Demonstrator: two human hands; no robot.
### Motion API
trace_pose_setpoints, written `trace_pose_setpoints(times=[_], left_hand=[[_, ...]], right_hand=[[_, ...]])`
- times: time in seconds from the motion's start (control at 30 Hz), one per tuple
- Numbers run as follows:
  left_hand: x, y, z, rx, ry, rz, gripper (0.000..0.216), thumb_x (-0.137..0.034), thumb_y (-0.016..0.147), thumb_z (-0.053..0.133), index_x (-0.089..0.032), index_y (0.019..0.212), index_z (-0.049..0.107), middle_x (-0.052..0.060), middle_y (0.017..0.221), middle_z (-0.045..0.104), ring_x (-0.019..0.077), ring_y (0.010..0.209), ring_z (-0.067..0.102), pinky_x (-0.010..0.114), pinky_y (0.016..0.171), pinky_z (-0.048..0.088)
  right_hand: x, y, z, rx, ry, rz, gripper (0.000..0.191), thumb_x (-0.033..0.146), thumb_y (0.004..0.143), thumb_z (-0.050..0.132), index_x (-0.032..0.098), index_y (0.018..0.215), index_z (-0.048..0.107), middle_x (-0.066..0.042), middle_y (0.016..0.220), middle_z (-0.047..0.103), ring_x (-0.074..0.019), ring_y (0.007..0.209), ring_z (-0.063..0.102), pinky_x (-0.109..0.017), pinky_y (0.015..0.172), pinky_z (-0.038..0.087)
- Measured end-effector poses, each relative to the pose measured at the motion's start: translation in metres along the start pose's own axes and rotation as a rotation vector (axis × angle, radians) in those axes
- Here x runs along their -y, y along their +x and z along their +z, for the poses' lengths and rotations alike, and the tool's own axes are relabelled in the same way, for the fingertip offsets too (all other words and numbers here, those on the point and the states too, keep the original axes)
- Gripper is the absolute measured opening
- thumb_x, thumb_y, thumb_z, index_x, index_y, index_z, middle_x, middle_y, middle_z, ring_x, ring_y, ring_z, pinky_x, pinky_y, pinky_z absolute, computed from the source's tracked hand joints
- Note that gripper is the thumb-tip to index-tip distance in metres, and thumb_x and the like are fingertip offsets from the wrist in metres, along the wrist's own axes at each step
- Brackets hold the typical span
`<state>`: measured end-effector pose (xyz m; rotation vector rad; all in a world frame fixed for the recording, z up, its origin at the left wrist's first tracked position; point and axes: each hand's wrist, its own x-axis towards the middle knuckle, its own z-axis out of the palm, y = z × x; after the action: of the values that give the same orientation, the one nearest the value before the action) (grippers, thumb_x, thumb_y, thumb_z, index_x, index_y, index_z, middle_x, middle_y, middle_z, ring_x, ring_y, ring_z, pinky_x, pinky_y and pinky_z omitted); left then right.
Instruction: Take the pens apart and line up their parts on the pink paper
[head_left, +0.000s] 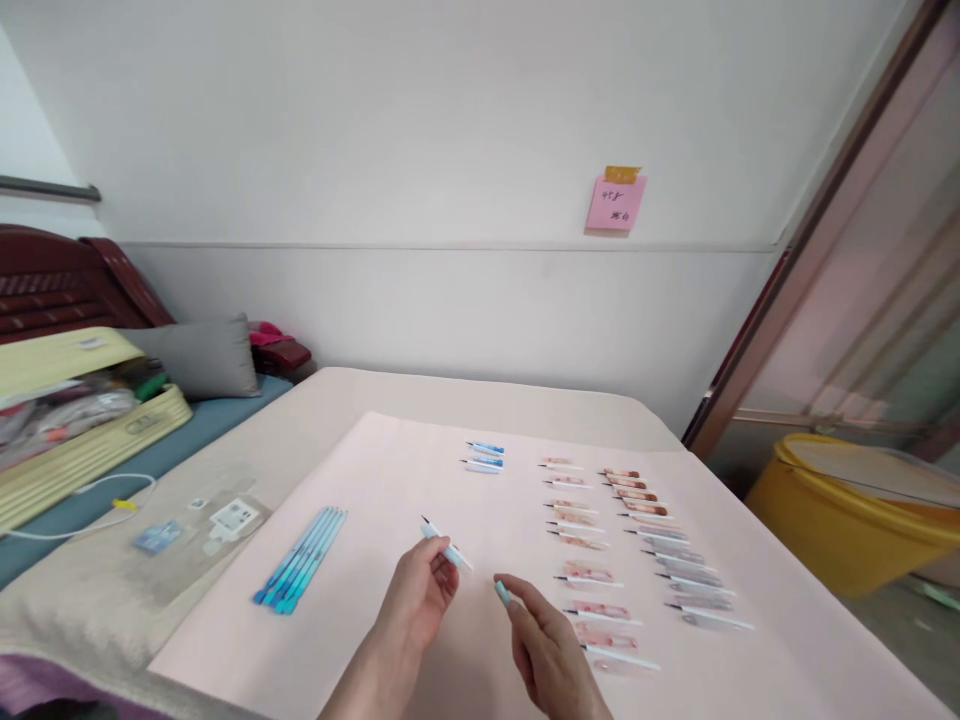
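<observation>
My left hand (430,580) is closed in a pinch on a slim white pen-like stick (454,556) with a dark pointed tip facing up and left. To its right, my right hand (541,632) pinches a small pale teal piece (502,591), which looks like a cap or short tube. The two held pieces are apart, both above the pink sheet (360,640). Beyond my hands lie blue pieces (487,449) beside dark-tipped sticks. Left of my left hand is a bundle of blue and teal pens or pencils (304,560).
Rows of pink pieces (600,609) and brown pieces (634,495) with white dark-tipped sticks lie on the right. Clear plastic packaging (232,520) sits on the left. A yellow bin (832,520) stands beyond the right edge. A pink note (616,204) hangs on the wall.
</observation>
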<state>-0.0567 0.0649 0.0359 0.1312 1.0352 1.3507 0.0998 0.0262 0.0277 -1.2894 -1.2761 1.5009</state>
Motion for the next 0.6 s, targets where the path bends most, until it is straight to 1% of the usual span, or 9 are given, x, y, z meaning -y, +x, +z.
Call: trace_pose_setpoints(times=[0.13, 0.2, 0.27, 0.33, 0.47, 0.6], left_hand=[[0.022, -0.016, 0.01, 0.088, 0.058, -0.124, 0.012, -0.011, 0.061, 0.064, -0.013, 0.069, 0.054, 0.001, 0.059, 0.055, 0.007, 0.048, 0.051, 0.017, 0.044, 0.041], [0.035, -0.026, 0.015, 0.214, 0.096, -0.17, 0.011, -0.011, 0.062, 0.062, -0.014, 0.071, 0.056, 0.0, 0.06, 0.054, 0.007, 0.049, 0.051, 0.017, 0.045, 0.04], [0.045, -0.033, 0.018, 0.363, 0.127, -0.174, 0.009, -0.015, 0.064, 0.059, -0.014, 0.073, 0.057, 0.001, 0.06, 0.054, 0.0101, 0.05, 0.052, 0.021, 0.046, 0.04], [0.051, -0.038, 0.019, 0.437, 0.148, -0.166, 0.01, -0.017, 0.066, 0.056, -0.014, 0.075, 0.057, 0.001, 0.061, 0.054, 0.0123, 0.052, 0.053, 0.024, 0.049, 0.04], [0.053, -0.038, 0.017, 0.449, 0.2, -0.155, 0.012, -0.016, 0.066, 0.054, -0.014, 0.077, 0.058, 0.001, 0.061, 0.053, 0.0121, 0.053, 0.052, 0.024, 0.05, 0.037], [0.054, -0.034, 0.015, 0.45, 0.214, -0.151, 0.012, -0.013, 0.065, 0.053, -0.012, 0.077, 0.058, 0.002, 0.061, 0.053, 0.0109, 0.053, 0.05, 0.023, 0.05, 0.034]], right_hand=[[0.002, 0.0, -0.004, -0.093, -0.063, -0.082, 0.048, 0.051, 0.082, 0.042, 0.013, 0.109, 0.052, 0.008, 0.039, 0.035, -0.0084, 0.038, 0.03, -0.02, 0.038, 0.024], [0.004, -0.001, -0.006, -0.115, -0.102, -0.137, 0.042, 0.048, 0.083, 0.041, 0.014, 0.105, 0.054, 0.007, 0.043, 0.039, -0.0093, 0.041, 0.034, -0.02, 0.041, 0.029], [0.007, -0.002, -0.006, -0.105, -0.126, -0.165, 0.039, 0.048, 0.084, 0.04, 0.016, 0.099, 0.056, 0.004, 0.052, 0.046, -0.01, 0.046, 0.039, -0.02, 0.043, 0.033], [0.008, -0.003, -0.006, -0.094, -0.133, -0.162, 0.037, 0.048, 0.083, 0.04, 0.017, 0.094, 0.058, 0.001, 0.059, 0.052, -0.011, 0.05, 0.043, -0.02, 0.044, 0.034], [0.007, 0.0, -0.007, -0.09, -0.13, -0.149, 0.036, 0.049, 0.081, 0.043, 0.018, 0.088, 0.06, 0.001, 0.06, 0.052, -0.0123, 0.054, 0.047, -0.02, 0.044, 0.035], [0.001, 0.007, -0.008, -0.058, -0.097, -0.141, 0.034, 0.047, 0.081, 0.043, 0.018, 0.085, 0.059, 0.002, 0.06, 0.053, -0.0111, 0.049, 0.046, -0.02, 0.042, 0.036]])
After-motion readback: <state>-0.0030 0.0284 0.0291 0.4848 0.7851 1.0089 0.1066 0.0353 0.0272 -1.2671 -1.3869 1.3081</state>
